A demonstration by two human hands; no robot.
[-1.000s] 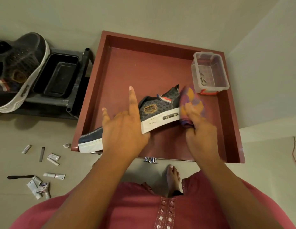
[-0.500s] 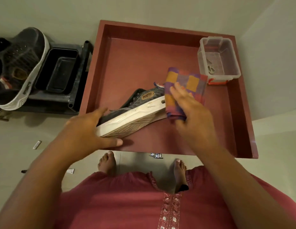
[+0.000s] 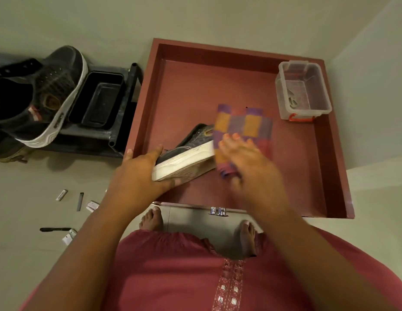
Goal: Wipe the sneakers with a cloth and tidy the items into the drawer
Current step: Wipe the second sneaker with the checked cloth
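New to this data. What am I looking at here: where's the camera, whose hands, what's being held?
There is no robot here. A person wears one wide-angle camera on the head, so the single view looks down past their chest and bare feet to the floor.

The left hand grips one end of a dark sneaker with a white sole, tipped on its side over the open red drawer. The right hand presses a purple and orange checked cloth against the shoe's other end; it is blurred, so it is likely mid-wipe.

In the drawer's far right corner stands a clear plastic box with a red latch. To the left, a second sneaker lies on a dark rack beside a black tray. Small tubes and packets lie scattered on the floor at lower left.
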